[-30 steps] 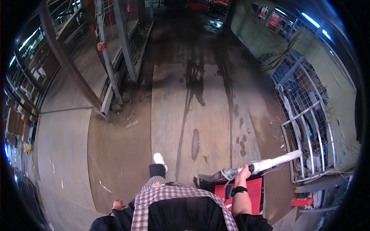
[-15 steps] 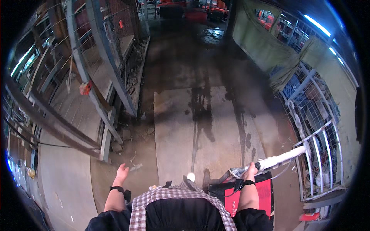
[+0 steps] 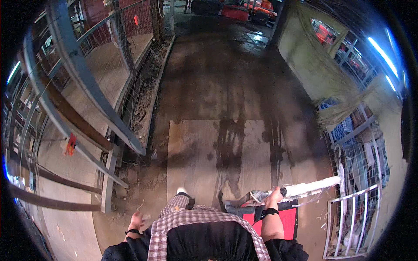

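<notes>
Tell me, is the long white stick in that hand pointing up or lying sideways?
Sideways. The long white wrapped bar runs nearly level out to the person's right, and the right hand grips its near end above the red cart.

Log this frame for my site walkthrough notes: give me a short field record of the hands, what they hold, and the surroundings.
right hand: gripped on the white wrapped handle
handle: slants up to the right, above a red cart
left hand: free at the side, fingers loose, holding nothing
floor: dark, wet, streaked concrete with a paler board ahead
left side: grey steel beams and mesh
right side: white wire cage
</notes>
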Demonstrator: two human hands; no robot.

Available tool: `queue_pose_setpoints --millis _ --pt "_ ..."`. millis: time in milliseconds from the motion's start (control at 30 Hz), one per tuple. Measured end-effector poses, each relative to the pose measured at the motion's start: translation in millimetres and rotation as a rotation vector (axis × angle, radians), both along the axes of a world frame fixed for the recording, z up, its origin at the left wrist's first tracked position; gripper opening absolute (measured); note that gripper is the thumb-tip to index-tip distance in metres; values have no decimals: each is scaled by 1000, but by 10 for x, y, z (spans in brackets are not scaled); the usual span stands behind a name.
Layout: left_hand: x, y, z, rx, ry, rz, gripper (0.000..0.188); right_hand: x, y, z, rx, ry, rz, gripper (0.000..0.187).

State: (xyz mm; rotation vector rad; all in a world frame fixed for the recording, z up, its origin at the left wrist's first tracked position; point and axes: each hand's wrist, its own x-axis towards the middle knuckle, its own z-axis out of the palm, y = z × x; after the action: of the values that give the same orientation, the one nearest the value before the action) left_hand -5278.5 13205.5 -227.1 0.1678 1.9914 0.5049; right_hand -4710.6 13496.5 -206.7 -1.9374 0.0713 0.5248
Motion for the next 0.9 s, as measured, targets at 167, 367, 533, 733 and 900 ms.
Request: queue_pose_setpoints --millis 167,367,533,733,900 --pt "-1076 84 -1433 93 571 -1300 40 -339 1358 180 266 78 77 29" --pt "-1900 2868 -1433 486 1084 -1214 36 -270 2854 -50 191 136 116 26" --pt "-1653 5949 154 458 409 -586 37 -650 4081 216 102 72 189 36" --pt "-1577 7731 251 735 202 -272 37 -1457 5666 442 193 88 64 32" --pt "-1799 7891 -407 72 206 -296 26 -1673 7025 247 246 118 168 30"
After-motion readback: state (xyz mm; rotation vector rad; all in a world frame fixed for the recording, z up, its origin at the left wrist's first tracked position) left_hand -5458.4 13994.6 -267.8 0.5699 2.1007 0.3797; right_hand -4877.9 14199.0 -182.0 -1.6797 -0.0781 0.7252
